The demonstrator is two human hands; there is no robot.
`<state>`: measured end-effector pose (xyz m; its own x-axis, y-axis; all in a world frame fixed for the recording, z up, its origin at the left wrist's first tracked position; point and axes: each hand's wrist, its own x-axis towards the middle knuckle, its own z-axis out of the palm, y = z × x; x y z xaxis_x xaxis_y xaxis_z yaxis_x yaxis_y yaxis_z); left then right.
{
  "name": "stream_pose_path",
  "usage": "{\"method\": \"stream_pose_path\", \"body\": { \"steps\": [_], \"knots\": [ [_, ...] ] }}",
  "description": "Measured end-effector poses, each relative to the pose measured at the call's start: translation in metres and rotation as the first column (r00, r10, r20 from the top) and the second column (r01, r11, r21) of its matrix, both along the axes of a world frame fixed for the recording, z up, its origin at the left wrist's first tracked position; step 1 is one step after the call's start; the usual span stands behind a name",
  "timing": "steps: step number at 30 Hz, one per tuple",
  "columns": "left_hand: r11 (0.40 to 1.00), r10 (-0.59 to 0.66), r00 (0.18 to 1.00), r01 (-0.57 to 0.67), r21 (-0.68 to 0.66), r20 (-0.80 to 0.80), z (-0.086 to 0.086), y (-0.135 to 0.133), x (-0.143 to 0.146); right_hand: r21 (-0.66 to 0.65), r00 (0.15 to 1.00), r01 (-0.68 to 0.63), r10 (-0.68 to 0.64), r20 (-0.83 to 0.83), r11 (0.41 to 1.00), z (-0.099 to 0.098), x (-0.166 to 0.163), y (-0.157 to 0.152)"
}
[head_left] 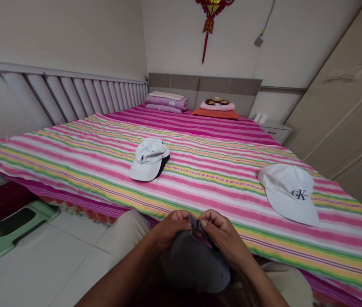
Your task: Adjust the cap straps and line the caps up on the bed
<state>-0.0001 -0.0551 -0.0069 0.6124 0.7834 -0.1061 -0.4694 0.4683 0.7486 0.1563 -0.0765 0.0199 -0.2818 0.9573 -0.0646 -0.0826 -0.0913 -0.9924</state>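
Observation:
A dark grey cap (196, 264) sits over my lap at the bed's near edge, its back strap (195, 221) raised toward the bed. My left hand (176, 226) pinches the strap from the left, thumb on top. From the other side, my right hand (221, 232) grips the strap end and the cap's edge between thumb and fingers. The brim is hidden or lost in shadow. On the bed ahead lies a white cap (150, 155) with a small dark emblem, a dark cap partly showing beneath it. To the right rests another white cap (291, 192) with "CK" lettering.
A striped sheet (104, 145) covers the bed. Folded purple bedding (164, 103) and a pink and orange stack (217, 111) stand by the headboard (181, 81). A green stool (14, 230) is on the tiled floor, left. A nightstand (275, 131) stands at the far right.

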Motion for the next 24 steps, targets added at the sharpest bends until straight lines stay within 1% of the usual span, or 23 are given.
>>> {"method": "stream_pose_path", "body": {
  "steps": [1,3,9,15,24],
  "knots": [
    [1.0,-0.006,1.0,0.006,0.003,0.018,0.0,0.0,0.0,-0.008,0.999,-0.033,0.033,-0.015,0.999,-0.001,0.001,0.0],
    [1.0,-0.012,0.998,0.011,0.007,0.054,-0.001,0.0,0.0,-0.033,0.997,-0.06,0.059,-0.047,0.998,-0.005,0.002,0.0],
    [1.0,-0.024,0.994,0.026,-0.013,0.103,-0.001,0.001,-0.001,-0.084,0.99,-0.049,0.037,-0.133,0.995,-0.014,0.002,0.002],
    [0.999,-0.031,0.991,0.034,-0.019,0.127,-0.001,0.0,0.0,-0.097,0.995,-0.032,0.022,-0.102,0.995,-0.013,-0.002,0.001],
    [0.998,-0.013,0.992,0.02,-0.055,0.125,-0.004,0.0,0.0,-0.13,0.981,-0.047,0.021,-0.194,0.99,-0.009,-0.007,-0.001]
  ]
}}
